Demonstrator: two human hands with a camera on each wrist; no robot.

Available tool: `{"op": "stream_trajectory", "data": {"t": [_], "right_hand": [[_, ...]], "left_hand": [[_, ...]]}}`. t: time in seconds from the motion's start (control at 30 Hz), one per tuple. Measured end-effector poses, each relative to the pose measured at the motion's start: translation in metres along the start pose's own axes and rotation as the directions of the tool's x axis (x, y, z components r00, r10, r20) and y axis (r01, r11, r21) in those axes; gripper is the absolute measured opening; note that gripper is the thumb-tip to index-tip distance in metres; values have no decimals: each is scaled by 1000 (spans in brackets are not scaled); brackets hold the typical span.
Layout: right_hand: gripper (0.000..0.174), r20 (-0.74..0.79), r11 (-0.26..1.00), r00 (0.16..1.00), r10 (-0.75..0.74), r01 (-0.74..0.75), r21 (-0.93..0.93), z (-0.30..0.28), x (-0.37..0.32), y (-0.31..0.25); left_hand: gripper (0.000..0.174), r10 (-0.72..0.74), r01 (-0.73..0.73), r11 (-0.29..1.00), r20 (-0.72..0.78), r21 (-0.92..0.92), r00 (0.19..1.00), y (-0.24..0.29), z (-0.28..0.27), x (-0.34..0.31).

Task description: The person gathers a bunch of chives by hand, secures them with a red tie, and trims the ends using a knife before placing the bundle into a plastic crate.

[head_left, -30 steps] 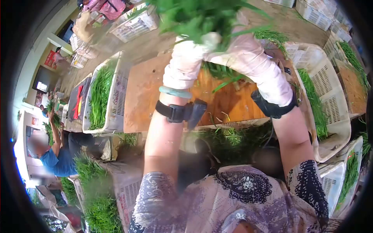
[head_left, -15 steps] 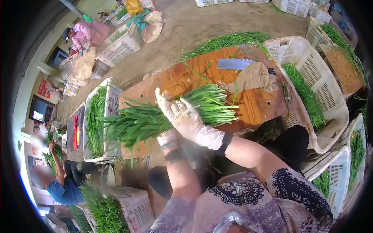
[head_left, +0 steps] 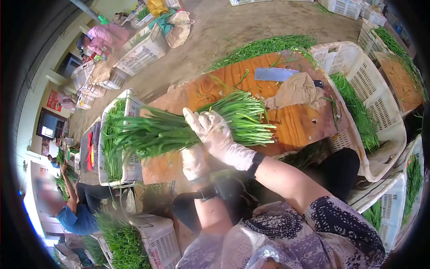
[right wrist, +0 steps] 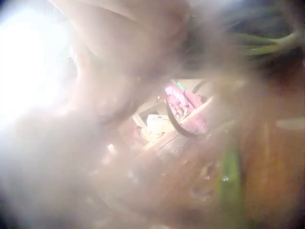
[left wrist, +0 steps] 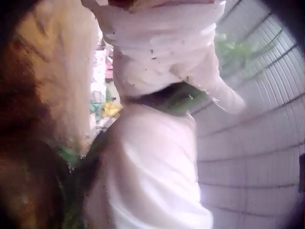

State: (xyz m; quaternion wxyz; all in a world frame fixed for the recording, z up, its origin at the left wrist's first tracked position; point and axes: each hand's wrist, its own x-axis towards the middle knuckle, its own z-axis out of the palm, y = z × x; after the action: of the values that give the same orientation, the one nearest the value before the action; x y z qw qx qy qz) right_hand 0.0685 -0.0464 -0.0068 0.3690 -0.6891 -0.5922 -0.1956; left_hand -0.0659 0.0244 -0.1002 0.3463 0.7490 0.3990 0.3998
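Observation:
A thick bunch of garlic chives [head_left: 244, 116] lies across the wooden board in the head view, pale cut ends to the right and leaf tips to the left. My gloved right hand [head_left: 215, 134] grips it from above near the middle, fingers bent over the stems. Below it, my gloved left hand [head_left: 193, 163] holds the bunch from the near side, its fingers hidden under the leaves. In the left wrist view the right glove [left wrist: 162, 52] sits close above the left glove [left wrist: 152, 162], with green leaves between them. The right wrist view is largely blurred.
On the board [head_left: 295, 121] lie a cleaver [head_left: 276, 74] and a crumpled tan cloth [head_left: 298, 92]. Loose chives [head_left: 264, 48] are heaped behind it. White crates [head_left: 387, 119] of chives flank the board. Other people work at the left, one in pink [head_left: 105, 38], one in blue [head_left: 78, 219].
The bunch came down from a raised, upright hold to lie sideways over the board. My right hand's spread fingers have since bent in closer round the stems.

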Motion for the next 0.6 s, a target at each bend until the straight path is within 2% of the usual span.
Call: {"op": "stream_trajectory", "data": {"t": [0.03,0.07,0.1,0.13,0.23,0.27,0.3,0.33,0.37,0.4,0.43,0.47,0.5,0.57,0.6], "right_hand": [[65,23,999,1000,-8,9,-36,2,-2,0],[64,44,997,999,-15,18,-69,2,-5,-3],[63,65,994,998,-23,29,-102,2,-7,-5],[61,118,996,993,14,-3,-92,7,-8,-9],[58,102,992,994,-44,55,-113,-5,-11,-8],[50,159,999,987,-31,32,-6,-51,-8,-13],[54,335,951,940,-61,-47,306,-91,-6,0],[45,586,954,800,126,-259,149,-130,-7,9],[36,277,986,956,99,-131,100,-131,-37,41],[22,217,928,936,278,-320,192,-132,-56,70],[20,148,825,882,447,-471,313,-132,-75,99],[24,414,728,746,522,-643,240,-136,-75,95],[29,631,621,540,557,-775,115,-143,-73,89],[59,627,845,673,392,-534,45,-131,-54,51],[55,558,845,722,409,-530,67,-110,-56,43]], "left_hand": [[43,-67,66,996,-20,-62,998,16,-2,2],[45,-134,128,984,-40,-126,990,59,-5,6],[44,-167,133,872,-31,-471,985,115,-4,17],[43,-195,118,643,-12,-757,981,143,0,26],[42,-308,208,125,161,-970,938,104,3,53],[45,-300,212,187,150,-959,942,84,-1,64],[48,-323,199,262,108,-944,940,68,-2,74],[49,-231,259,135,224,-956,947,32,-7,84],[50,-120,325,11,321,-946,939,5,-11,92],[50,-187,344,13,335,-939,923,10,-13,96],[50,-119,366,-19,366,-930,923,-6,-12,103],[49,-114,340,-15,339,-940,934,-8,-10,106],[48,-102,315,-13,315,-949,944,-6,-6,110],[48,-126,290,-14,289,-957,949,1,-3,112],[48,-138,278,-8,276,-961,951,6,-5,111]]}}
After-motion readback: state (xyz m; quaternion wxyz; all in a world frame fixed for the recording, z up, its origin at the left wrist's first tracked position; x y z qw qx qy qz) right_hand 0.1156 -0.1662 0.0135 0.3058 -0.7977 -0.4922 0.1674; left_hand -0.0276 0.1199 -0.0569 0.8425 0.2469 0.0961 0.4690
